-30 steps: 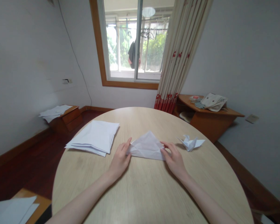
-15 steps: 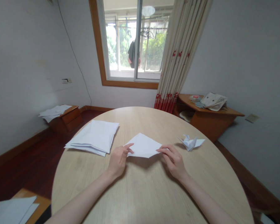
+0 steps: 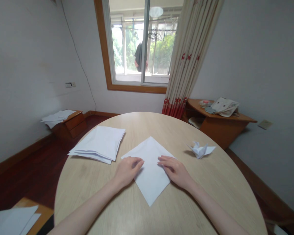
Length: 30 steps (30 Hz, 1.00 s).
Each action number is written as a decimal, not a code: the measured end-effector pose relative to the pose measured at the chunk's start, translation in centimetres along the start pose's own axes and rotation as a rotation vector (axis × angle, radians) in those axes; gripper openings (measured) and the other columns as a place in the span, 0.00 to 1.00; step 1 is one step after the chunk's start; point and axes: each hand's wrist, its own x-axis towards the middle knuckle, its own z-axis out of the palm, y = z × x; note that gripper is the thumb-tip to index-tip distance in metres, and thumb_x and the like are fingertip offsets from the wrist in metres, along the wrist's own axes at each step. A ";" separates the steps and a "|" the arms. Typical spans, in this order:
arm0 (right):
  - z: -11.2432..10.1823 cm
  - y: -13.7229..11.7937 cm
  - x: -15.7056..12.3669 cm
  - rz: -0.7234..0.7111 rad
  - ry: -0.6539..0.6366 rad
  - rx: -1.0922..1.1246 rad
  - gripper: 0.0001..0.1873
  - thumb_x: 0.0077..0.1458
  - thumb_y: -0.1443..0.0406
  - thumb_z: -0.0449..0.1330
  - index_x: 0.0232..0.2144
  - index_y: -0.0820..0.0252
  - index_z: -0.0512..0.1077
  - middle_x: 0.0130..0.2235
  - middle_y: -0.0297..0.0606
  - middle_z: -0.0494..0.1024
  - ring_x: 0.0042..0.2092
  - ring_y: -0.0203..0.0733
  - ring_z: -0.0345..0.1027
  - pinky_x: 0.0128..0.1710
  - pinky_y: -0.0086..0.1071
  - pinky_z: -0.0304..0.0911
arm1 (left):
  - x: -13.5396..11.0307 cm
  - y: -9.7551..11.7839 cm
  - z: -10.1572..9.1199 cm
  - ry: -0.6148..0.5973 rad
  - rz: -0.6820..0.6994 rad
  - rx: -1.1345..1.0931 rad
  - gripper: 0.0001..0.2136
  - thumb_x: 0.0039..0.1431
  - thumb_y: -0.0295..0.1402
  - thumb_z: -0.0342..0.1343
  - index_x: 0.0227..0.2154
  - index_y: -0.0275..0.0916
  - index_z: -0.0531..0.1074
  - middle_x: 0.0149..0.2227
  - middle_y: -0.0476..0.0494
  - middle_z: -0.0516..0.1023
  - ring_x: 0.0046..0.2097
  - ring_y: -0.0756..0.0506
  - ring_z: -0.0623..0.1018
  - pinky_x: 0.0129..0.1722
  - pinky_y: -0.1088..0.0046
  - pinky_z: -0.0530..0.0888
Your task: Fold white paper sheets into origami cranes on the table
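Note:
A square white sheet of paper [image 3: 150,176] lies spread on the table in front of me, turned so that one corner points toward me. My left hand [image 3: 128,168] rests on its left side, fingers curved and thumb stretched across the paper. On the right side lies my right hand [image 3: 172,168], fingers extended over the sheet with the thumb lower down. Neither hand grips the paper; both are open and touch it from above. To the right stands a folded white paper crane [image 3: 199,150], apart from the hand.
A stack of white paper sheets [image 3: 100,142] sits at the left of the round wooden table [image 3: 142,119]. Further off are a low cabinet [image 3: 73,124] with papers and a corner shelf [image 3: 218,127] holding a bag. More paper [image 3: 12,220] lies at the lower left.
The paper was held up in folded form between both hands; now it lies opened out with a corner toward me. Both hands have moved inward onto it and let go of its edges.

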 end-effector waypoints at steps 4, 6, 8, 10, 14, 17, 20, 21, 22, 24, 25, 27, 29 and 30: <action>0.1 -0.2 0.0 0.043 -0.185 -0.088 0.19 0.57 0.66 0.52 0.50 0.55 0.73 0.58 0.43 0.68 0.63 0.50 0.54 0.59 0.51 0.54 | 0.0 -0.2 0.4 -0.027 0.117 0.116 0.13 0.57 0.38 0.54 0.42 0.40 0.76 0.46 0.42 0.78 0.48 0.39 0.75 0.50 0.60 0.69; -0.1 -0.5 0.0 0.059 -0.254 -0.103 0.21 0.59 0.64 0.52 0.54 0.54 0.69 0.61 0.41 0.63 0.65 0.50 0.49 0.60 0.52 0.51 | -0.1 -0.4 0.7 -0.036 0.171 0.161 0.14 0.57 0.36 0.55 0.44 0.40 0.75 0.50 0.41 0.76 0.51 0.39 0.73 0.52 0.58 0.67; -0.3 -0.6 0.1 0.064 -0.304 -0.113 0.22 0.60 0.62 0.52 0.56 0.53 0.66 0.63 0.41 0.59 0.65 0.49 0.46 0.62 0.53 0.47 | -0.2 -0.6 0.9 -0.048 0.190 0.194 0.14 0.58 0.34 0.53 0.47 0.39 0.73 0.53 0.40 0.73 0.54 0.39 0.71 0.54 0.56 0.66; -0.5 -0.7 0.2 0.062 -0.344 -0.128 0.23 0.62 0.60 0.51 0.58 0.53 0.63 0.64 0.42 0.56 0.66 0.48 0.45 0.63 0.52 0.44 | -0.3 -0.7 1.0 -0.074 0.193 0.228 0.16 0.59 0.32 0.51 0.50 0.39 0.71 0.56 0.39 0.71 0.57 0.38 0.69 0.56 0.56 0.64; -0.9 -1.2 0.2 0.078 -0.431 -0.157 0.26 0.63 0.55 0.49 0.61 0.53 0.58 0.66 0.42 0.50 0.67 0.46 0.41 0.64 0.49 0.41 | -0.4 -0.9 1.0 -0.139 0.199 0.272 0.20 0.60 0.34 0.51 0.55 0.37 0.66 0.60 0.37 0.64 0.62 0.37 0.62 0.60 0.53 0.59; -1.2 -2.0 0.0 0.130 -0.507 -0.194 0.31 0.62 0.50 0.49 0.63 0.52 0.52 0.67 0.42 0.45 0.67 0.48 0.36 0.64 0.50 0.40 | -0.4 -1.0 1.0 -0.180 0.212 0.228 0.22 0.60 0.35 0.51 0.56 0.33 0.64 0.63 0.34 0.59 0.65 0.37 0.56 0.62 0.53 0.57; -1.2 -2.7 -0.3 0.204 -0.534 -0.268 0.35 0.60 0.47 0.50 0.64 0.51 0.49 0.67 0.43 0.43 0.67 0.52 0.36 0.62 0.54 0.41 | -0.6 -0.5 1.0 -0.217 0.270 0.122 0.20 0.61 0.35 0.52 0.55 0.35 0.65 0.63 0.36 0.59 0.65 0.40 0.57 0.62 0.56 0.59; -1.2 -2.9 -0.4 0.221 -0.529 -0.284 0.36 0.59 0.47 0.51 0.64 0.50 0.49 0.67 0.44 0.43 0.67 0.54 0.36 0.61 0.56 0.42 | -0.7 -0.3 0.9 -0.233 0.298 0.083 0.20 0.61 0.36 0.53 0.55 0.37 0.65 0.62 0.37 0.61 0.64 0.41 0.58 0.61 0.57 0.60; -1.2 -3.0 -0.5 0.233 -0.522 -0.293 0.37 0.58 0.45 0.51 0.64 0.50 0.49 0.67 0.45 0.43 0.67 0.56 0.37 0.60 0.58 0.43 | -0.8 -0.1 0.9 -0.250 0.326 0.051 0.21 0.60 0.37 0.55 0.55 0.38 0.65 0.61 0.37 0.62 0.63 0.41 0.60 0.61 0.58 0.61; -1.1 -3.1 -0.6 0.242 -0.504 -0.298 0.39 0.56 0.44 0.52 0.64 0.49 0.50 0.67 0.47 0.44 0.66 0.59 0.40 0.58 0.60 0.44 | -1.0 0.3 0.8 -0.280 0.368 0.014 0.24 0.57 0.39 0.58 0.56 0.40 0.65 0.60 0.37 0.65 0.61 0.41 0.64 0.59 0.59 0.64; -1.1 -3.1 -0.6 0.246 -0.502 -0.299 0.40 0.54 0.43 0.53 0.64 0.49 0.50 0.67 0.47 0.44 0.66 0.60 0.41 0.57 0.61 0.44 | -1.0 0.4 0.8 -0.287 0.381 0.011 0.25 0.56 0.39 0.59 0.55 0.39 0.65 0.59 0.36 0.66 0.60 0.41 0.65 0.59 0.59 0.65; -1.0 -3.0 -0.6 0.254 -0.500 -0.300 0.42 0.52 0.42 0.54 0.64 0.50 0.51 0.67 0.48 0.44 0.65 0.61 0.42 0.57 0.61 0.44 | -1.0 0.3 0.9 -0.283 0.397 0.020 0.25 0.55 0.38 0.61 0.55 0.38 0.66 0.57 0.35 0.68 0.59 0.40 0.68 0.57 0.60 0.66; -1.0 -2.8 -0.6 0.258 -0.491 -0.292 0.44 0.50 0.41 0.56 0.64 0.50 0.51 0.67 0.49 0.44 0.65 0.62 0.43 0.57 0.61 0.43 | -1.0 0.0 1.1 -0.261 0.413 0.026 0.22 0.56 0.35 0.60 0.54 0.39 0.67 0.56 0.37 0.70 0.57 0.41 0.69 0.56 0.61 0.68; -0.9 -2.7 -0.7 0.260 -0.483 -0.285 0.45 0.49 0.41 0.57 0.64 0.50 0.52 0.67 0.49 0.44 0.65 0.63 0.42 0.57 0.61 0.43 | -0.9 -0.2 1.2 -0.248 0.423 0.023 0.20 0.57 0.35 0.59 0.53 0.41 0.68 0.55 0.38 0.71 0.56 0.42 0.70 0.55 0.62 0.68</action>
